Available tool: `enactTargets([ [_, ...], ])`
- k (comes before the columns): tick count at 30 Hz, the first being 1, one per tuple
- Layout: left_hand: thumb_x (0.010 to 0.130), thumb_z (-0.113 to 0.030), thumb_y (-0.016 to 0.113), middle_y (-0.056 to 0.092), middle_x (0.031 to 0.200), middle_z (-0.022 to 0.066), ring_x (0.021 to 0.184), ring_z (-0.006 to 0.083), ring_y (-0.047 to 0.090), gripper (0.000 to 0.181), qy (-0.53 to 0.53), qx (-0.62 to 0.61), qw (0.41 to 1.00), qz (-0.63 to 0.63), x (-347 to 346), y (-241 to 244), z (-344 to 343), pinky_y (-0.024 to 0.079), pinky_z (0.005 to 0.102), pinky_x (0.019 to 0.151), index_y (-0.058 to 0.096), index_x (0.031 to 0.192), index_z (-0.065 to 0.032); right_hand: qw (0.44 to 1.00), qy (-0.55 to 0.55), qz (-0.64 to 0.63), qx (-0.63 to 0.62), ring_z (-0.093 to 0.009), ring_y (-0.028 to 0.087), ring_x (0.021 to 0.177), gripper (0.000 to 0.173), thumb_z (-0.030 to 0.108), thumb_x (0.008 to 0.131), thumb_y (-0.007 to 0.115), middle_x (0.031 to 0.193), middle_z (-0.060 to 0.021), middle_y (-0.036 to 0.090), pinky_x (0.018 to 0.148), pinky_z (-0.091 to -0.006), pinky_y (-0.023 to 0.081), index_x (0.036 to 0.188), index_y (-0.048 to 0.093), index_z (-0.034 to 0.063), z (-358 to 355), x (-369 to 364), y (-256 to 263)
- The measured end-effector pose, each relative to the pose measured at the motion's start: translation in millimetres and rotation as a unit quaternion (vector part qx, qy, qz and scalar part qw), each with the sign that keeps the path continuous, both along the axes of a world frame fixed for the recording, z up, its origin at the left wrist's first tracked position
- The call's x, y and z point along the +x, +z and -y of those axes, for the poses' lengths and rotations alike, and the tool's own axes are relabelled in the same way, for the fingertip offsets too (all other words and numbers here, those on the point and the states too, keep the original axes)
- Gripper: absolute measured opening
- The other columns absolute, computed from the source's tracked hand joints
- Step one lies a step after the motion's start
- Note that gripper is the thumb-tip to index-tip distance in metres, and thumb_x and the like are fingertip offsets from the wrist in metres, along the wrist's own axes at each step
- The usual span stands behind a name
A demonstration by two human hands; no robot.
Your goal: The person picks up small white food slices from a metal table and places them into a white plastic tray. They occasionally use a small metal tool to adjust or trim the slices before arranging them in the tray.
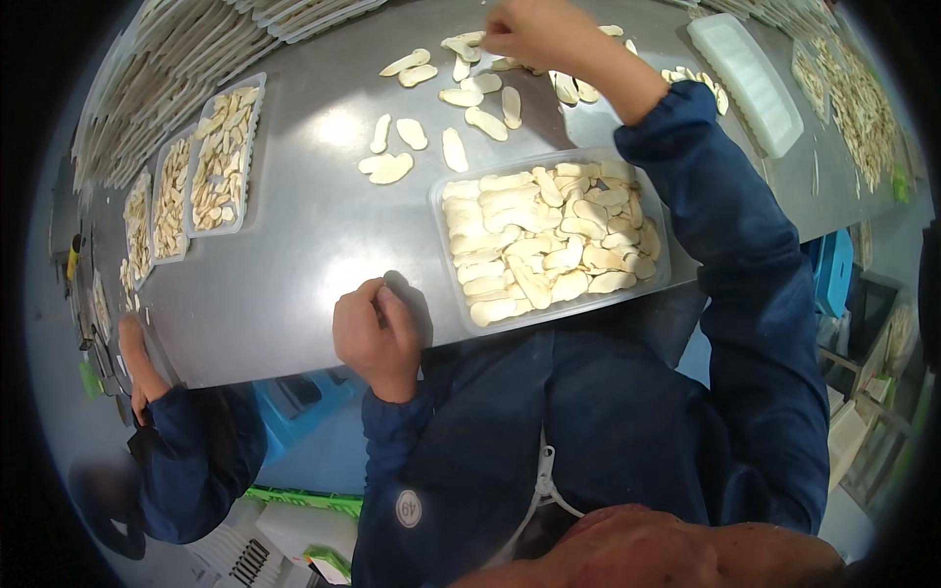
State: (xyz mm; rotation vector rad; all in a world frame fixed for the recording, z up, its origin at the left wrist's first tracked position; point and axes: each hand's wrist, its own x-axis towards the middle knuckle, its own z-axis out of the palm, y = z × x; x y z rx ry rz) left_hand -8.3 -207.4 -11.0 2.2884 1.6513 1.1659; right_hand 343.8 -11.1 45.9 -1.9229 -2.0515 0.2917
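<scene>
A clear plastic tray (pixel 665 275) full of pale dried slices (pixel 533 279), perhaps of mushroom or root, stands at the near edge of the metal table (pixel 294 220). Left of it my left hand (pixel 376 334) rests curled at the table edge, and no object shows in it. My right hand (pixel 540 33) reaches beyond the tray at the top of the view, over loose slices; its fingertips are bent down beside a slice, and whether they hold one is unclear. More loose slices (pixel 485 123) lie scattered between the hand and the tray.
Smaller filled trays (pixel 226 162) stand at the left, below stacked white trays (pixel 184 51). A co-worker's hand (pixel 136 353) is at the left table edge. An upturned white tray (pixel 750 84) and a heap of thin slices (pixel 856 110) lie at the right.
</scene>
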Motion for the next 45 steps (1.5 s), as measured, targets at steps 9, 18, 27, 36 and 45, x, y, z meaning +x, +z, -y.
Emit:
enactTargets([
  [9,0.093,0.003,0.071,0.062,0.078,0.0116,0.066,0.0275,0.058,0.006,-0.012,0.015,1.0,-0.002,-1,0,-2,0.046,0.0396,0.06,0.073,0.099,-0.0001,0.99,0.009,0.078,0.116,-0.043,0.076,0.087,0.035,0.035,0.09,0.074,0.089,-0.0232,0.078,0.078,-0.0517,0.061,0.085,0.081,0.0011,-17,-25,-33],
  [18,0.093,0.003,0.07,0.062,0.079,0.0114,0.066,0.0273,0.058,0.008,-0.014,0.011,1.0,0.004,1,1,0,0.046,0.0392,0.061,0.073,0.099,-0.0002,0.991,-0.019,0.131,-0.034,-0.033,0.073,0.075,0.029,0.033,0.098,0.073,0.084,-0.0148,0.076,0.069,-0.0428,0.056,0.093,0.078,0.0051,62,13,28],
  [27,0.095,0.001,0.069,0.065,0.082,0.0112,0.068,0.0267,0.06,0.007,-0.005,0.001,1.0,-0.006,0,2,1,0.048,0.0381,0.061,0.074,0.1,-0.0005,0.998,-0.037,0.039,-0.026,-0.033,0.076,0.084,0.029,0.034,0.094,0.078,0.092,-0.0138,0.08,0.078,-0.0424,0.059,0.105,0.083,0.0083,60,22,19],
  [36,0.095,0.001,0.069,0.065,0.082,0.0114,0.067,0.0266,0.061,0.007,-0.001,-0.012,1.0,0.002,1,1,1,0.048,0.0375,0.061,0.074,0.1,0.0,0.997,-0.001,0.071,0.026,-0.045,0.075,0.093,0.025,0.024,0.089,0.073,0.095,-0.0243,0.077,0.083,-0.055,0.058,0.103,0.08,0.0048,38,27,-16],
  [45,0.095,0.001,0.069,0.064,0.081,0.0119,0.067,0.0273,0.06,0.008,-0.002,-0.014,1.0,0.004,2,1,4,0.047,0.0382,0.06,0.074,0.101,0.0007,0.999,0.013,-0.02,-0.025,-0.043,0.075,0.093,0.023,0.019,0.086,0.071,0.095,-0.0216,0.079,0.084,-0.0509,0.06,0.1,0.083,0.0058,51,44,8],
])
